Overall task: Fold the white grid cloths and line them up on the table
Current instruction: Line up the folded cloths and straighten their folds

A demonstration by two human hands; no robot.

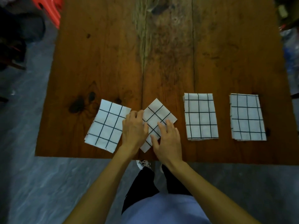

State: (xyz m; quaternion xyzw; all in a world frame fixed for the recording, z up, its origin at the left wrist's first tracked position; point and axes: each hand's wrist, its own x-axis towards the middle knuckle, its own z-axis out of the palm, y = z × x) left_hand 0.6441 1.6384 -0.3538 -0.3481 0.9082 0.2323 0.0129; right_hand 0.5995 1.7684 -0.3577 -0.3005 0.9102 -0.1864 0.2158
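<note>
Both my left hand (134,126) and right hand (168,139) rest flat, fingers straight, gripping nothing, on the folded white grid-lined cloth (157,117), whose long axis lies diagonally, between its squared neighbours.

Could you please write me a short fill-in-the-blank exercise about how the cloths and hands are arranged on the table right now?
1. ____ folded cloths lie on the wooden table.
2. Both the left hand and the right hand rest on the ____ cloth from the left.
3. That cloth sits turned like a ____, unlike the two straight cloths on the right.

Missing words: four; second; diamond
</note>
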